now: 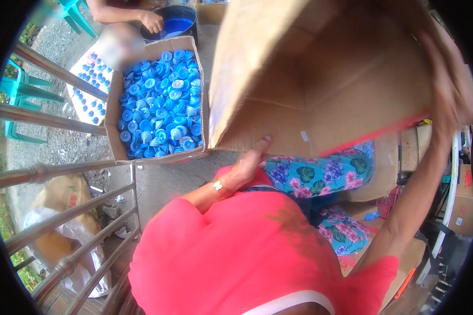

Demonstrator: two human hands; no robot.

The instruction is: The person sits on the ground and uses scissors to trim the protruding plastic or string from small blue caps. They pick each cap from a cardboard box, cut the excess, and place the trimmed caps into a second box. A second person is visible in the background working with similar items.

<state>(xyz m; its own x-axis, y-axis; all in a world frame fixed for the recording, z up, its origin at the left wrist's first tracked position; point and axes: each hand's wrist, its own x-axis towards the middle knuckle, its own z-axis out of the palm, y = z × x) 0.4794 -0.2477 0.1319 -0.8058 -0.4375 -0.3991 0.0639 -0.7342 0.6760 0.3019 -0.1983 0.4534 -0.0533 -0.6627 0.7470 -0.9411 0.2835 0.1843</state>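
A large open cardboard box (362,79) is held up and tilted in front of me, and its inside shows bare brown walls. My left hand (252,160), with a gold watch on the wrist, grips the box's lower near edge, thumb on the inner side. At the box's right side, my right hand (444,86) holds the wall; it is blurred and its fingers are partly hidden. Just left of the held box stands another cardboard box (206,126), filled with blue plastic pieces (160,105) that have round discs and ridged cones, like spinning tops.
Metal railings (63,168) run along the left. A person's hand (152,22) is over a dark tub (186,31) with a blue inside. Small blue pieces lie on a white board (92,86). Teal plastic chairs (23,100) stand beyond; cartons (463,210) are at right.
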